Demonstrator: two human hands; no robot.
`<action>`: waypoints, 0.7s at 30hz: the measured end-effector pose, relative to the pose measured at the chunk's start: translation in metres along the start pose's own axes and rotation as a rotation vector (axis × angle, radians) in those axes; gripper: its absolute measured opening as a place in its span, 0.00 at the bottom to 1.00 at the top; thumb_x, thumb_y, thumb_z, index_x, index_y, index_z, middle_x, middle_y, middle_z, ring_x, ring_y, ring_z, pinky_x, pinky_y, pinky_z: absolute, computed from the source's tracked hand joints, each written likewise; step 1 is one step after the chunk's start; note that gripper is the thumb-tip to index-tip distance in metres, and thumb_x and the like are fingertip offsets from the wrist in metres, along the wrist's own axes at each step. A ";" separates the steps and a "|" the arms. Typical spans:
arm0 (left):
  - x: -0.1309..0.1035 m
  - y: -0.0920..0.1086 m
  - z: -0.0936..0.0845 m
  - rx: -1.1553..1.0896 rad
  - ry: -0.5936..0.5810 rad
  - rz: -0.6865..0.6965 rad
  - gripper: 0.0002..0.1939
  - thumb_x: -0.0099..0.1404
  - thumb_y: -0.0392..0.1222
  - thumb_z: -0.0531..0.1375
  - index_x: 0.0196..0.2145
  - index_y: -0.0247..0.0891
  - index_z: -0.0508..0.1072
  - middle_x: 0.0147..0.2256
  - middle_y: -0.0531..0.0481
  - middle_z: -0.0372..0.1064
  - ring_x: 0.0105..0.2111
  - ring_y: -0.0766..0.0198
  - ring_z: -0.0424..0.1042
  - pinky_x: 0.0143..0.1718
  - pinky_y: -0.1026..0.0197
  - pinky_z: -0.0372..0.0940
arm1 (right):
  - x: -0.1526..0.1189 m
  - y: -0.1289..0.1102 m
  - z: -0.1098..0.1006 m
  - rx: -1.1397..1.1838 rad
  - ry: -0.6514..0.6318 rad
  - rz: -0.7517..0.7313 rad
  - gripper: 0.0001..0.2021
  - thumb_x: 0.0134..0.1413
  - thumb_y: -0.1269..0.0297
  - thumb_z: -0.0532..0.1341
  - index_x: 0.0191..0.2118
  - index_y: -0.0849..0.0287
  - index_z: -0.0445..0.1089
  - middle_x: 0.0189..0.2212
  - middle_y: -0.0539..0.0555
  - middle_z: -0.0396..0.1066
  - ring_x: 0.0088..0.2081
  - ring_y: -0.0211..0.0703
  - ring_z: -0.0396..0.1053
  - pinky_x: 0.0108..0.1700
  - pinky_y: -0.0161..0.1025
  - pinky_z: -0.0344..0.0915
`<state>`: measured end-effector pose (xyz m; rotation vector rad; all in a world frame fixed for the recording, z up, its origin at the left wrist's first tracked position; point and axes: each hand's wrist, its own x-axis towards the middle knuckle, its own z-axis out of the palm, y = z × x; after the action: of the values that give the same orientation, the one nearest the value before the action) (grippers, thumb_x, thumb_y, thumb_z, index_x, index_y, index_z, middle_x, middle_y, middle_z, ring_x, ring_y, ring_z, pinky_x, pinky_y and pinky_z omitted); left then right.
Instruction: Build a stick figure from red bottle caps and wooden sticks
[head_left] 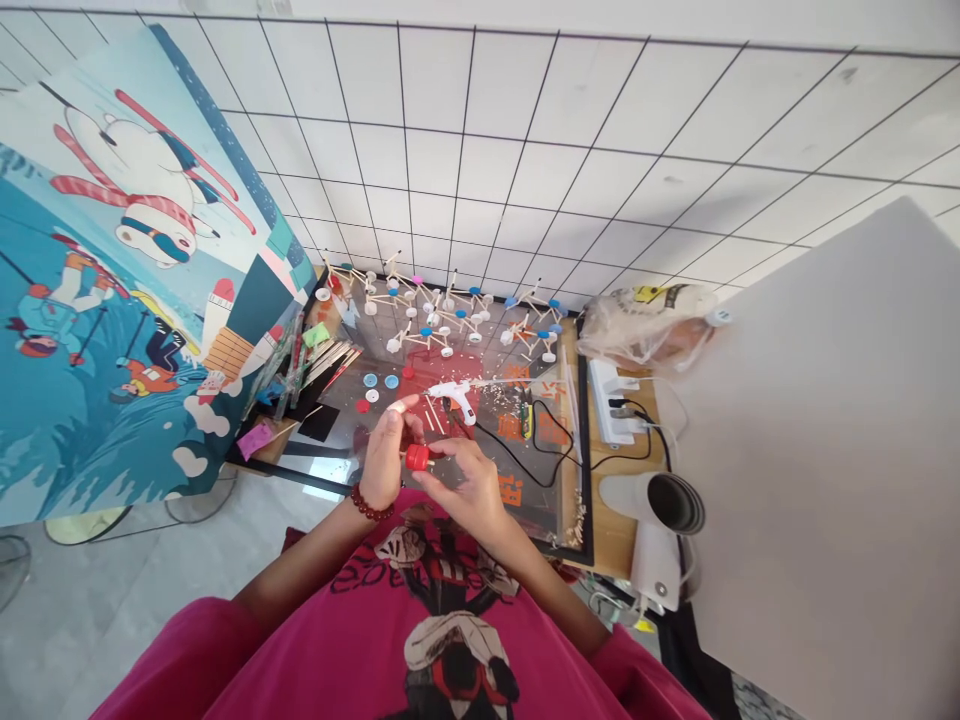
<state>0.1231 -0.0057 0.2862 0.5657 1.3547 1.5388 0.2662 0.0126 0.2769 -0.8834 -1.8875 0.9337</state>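
Note:
Close in front of my chest, a red piece that looks like bottle caps (pixel 417 458) sits between my two hands, with a pale stick end poking out at its right. My left hand (pixel 384 458) holds it from the left, its index finger stretched forward. My right hand (pixel 472 484) pinches it from the right with thumb and index finger. Beyond them a white glue gun (pixel 456 397) lies on the tabletop, nozzle to the left. Short wooden sticks (pixel 434 414) lie just before it. Blue caps (pixel 391 382), a white cap (pixel 372 396) and red caps (pixel 363 406) lie to the left.
Several stick-and-cap models (pixel 457 310) stand along the back by the tiled wall. Bundled sticks (pixel 330 362) lie at the left beside a picture board (pixel 135 260). On the right are a power strip (pixel 613 400), the gun's black cord (pixel 517 468), a plastic bag (pixel 649 325) and stacked cups (pixel 675 503).

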 end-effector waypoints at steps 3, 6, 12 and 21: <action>-0.001 -0.001 0.003 0.077 -0.028 0.050 0.26 0.68 0.61 0.55 0.48 0.38 0.76 0.24 0.54 0.62 0.25 0.67 0.63 0.27 0.65 0.61 | -0.001 0.003 0.002 0.088 -0.054 0.017 0.16 0.53 0.58 0.70 0.47 0.55 0.72 0.40 0.55 0.77 0.42 0.46 0.75 0.47 0.43 0.71; -0.002 -0.002 0.006 0.045 0.006 -0.002 0.26 0.66 0.63 0.56 0.47 0.38 0.76 0.24 0.55 0.61 0.23 0.68 0.61 0.25 0.65 0.60 | -0.001 0.007 0.003 0.194 -0.093 0.047 0.18 0.54 0.60 0.69 0.51 0.54 0.71 0.43 0.55 0.77 0.44 0.46 0.74 0.49 0.43 0.70; 0.000 0.001 -0.002 -0.146 0.007 -0.116 0.25 0.62 0.61 0.62 0.47 0.38 0.75 0.26 0.55 0.65 0.24 0.69 0.64 0.24 0.66 0.61 | -0.003 0.021 0.006 0.554 -0.085 0.324 0.17 0.53 0.53 0.69 0.46 0.54 0.75 0.41 0.52 0.78 0.40 0.45 0.75 0.47 0.42 0.72; 0.001 -0.012 -0.030 -0.145 -0.113 -0.425 0.22 0.58 0.39 0.69 0.50 0.37 0.73 0.37 0.48 0.76 0.32 0.64 0.75 0.34 0.61 0.72 | -0.002 0.054 0.011 0.210 -0.176 0.205 0.17 0.60 0.57 0.64 0.53 0.52 0.75 0.40 0.54 0.76 0.40 0.45 0.72 0.47 0.43 0.69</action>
<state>0.1012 -0.0200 0.2666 0.2488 1.1753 1.2247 0.2690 0.0333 0.2257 -0.9031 -1.8260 1.3468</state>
